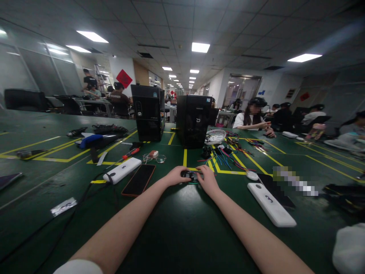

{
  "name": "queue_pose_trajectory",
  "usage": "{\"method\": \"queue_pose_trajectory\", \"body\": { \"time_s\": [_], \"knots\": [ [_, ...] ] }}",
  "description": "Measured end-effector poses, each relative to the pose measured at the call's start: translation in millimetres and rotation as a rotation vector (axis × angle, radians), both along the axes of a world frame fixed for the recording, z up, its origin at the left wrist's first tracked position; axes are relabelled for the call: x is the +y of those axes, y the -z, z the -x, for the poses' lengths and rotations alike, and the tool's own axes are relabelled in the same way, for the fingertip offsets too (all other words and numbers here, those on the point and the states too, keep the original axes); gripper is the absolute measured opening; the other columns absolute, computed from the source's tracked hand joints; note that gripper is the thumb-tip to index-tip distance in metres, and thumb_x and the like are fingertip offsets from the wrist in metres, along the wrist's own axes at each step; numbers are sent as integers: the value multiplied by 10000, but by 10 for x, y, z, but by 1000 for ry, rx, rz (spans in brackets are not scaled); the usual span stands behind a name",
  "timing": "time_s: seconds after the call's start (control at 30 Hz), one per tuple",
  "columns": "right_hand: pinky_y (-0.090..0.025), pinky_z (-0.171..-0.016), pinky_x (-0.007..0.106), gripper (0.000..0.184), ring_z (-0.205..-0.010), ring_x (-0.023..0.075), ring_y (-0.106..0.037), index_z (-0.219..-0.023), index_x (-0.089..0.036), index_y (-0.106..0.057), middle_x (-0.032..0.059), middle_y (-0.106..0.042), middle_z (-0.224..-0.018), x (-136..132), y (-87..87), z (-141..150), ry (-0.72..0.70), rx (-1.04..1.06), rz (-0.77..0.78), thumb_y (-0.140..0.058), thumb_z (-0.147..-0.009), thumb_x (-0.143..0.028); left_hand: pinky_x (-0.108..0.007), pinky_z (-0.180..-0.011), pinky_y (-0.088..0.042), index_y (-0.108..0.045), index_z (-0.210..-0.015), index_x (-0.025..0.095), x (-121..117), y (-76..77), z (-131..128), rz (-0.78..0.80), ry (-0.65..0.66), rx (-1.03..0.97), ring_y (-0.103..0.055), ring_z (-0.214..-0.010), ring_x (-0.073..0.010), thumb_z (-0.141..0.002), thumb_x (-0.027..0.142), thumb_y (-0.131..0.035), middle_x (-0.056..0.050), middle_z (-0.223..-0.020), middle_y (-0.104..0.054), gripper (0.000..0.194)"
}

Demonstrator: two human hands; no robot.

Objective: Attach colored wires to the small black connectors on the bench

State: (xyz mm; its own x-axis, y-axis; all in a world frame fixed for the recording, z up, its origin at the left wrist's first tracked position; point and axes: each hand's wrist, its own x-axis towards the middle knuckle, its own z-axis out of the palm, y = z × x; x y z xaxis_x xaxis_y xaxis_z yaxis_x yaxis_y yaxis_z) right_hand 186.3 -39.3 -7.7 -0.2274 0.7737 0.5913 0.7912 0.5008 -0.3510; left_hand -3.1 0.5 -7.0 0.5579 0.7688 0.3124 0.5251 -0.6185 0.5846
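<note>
My left hand (176, 175) and my right hand (209, 179) meet over the green table, at its middle. Between them is a small black part (189, 175) with greyish pieces and a thin green wire beneath it; its exact kind is too small to make out. The left fingers close on its left side, the right fingers on its right side. Just beyond and to the right lie loose coloured wires (224, 156) with black connectors. A dark phone (139, 180) with an orange edge lies left of my left hand.
Two black computer towers (148, 114) (194, 121) stand ahead. White power banks (122, 170) (270, 204) lie on both sides. A white basket (216, 136), glasses (160, 158) and a red-handled screwdriver (131, 153) lie farther back. A person (252, 118) sits across, right.
</note>
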Motion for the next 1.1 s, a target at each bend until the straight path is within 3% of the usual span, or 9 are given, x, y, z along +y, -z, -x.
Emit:
{"method": "queue_pose_trajectory", "body": {
  "time_s": [0.2,0.7,0.93,1.1],
  "knots": [
    [-381,-757,308,90,-832,168,-489,-825,-185,-585,35,-545,-841,-16,12,30,-57,-79,28,-519,-771,-155,-292,-818,-412,-616,-1012,176,3,1,20,-53,101,3,-559,-912,-211,-666,412,-659,-56,-978,-629,421],
    [-395,-726,298,101,-808,174,-462,-762,-188,-481,44,-500,-826,-94,-40,122,-59,-62,-13,-421,-790,-112,-287,-810,-410,-622,-989,176,-1,-9,-3,-25,71,10,-555,-894,-204,-658,411,-662,-49,-961,-628,408],
    [-383,-648,276,92,-703,158,-477,-796,-188,-465,25,-508,-743,-45,-22,78,68,93,31,-380,-810,-156,-294,-804,-410,-616,-991,176,-13,-23,8,-22,72,24,-552,-903,-212,-658,398,-664,-57,-966,-624,403],
    [-371,-708,289,71,-771,163,-470,-792,-181,-499,37,-515,-788,-121,-69,110,-73,-15,-33,-435,-777,-155,-295,-796,-419,-618,-980,163,-12,-6,-12,-17,34,-11,-562,-885,-211,-665,366,-656,-60,-952,-628,377]
  ]
}}
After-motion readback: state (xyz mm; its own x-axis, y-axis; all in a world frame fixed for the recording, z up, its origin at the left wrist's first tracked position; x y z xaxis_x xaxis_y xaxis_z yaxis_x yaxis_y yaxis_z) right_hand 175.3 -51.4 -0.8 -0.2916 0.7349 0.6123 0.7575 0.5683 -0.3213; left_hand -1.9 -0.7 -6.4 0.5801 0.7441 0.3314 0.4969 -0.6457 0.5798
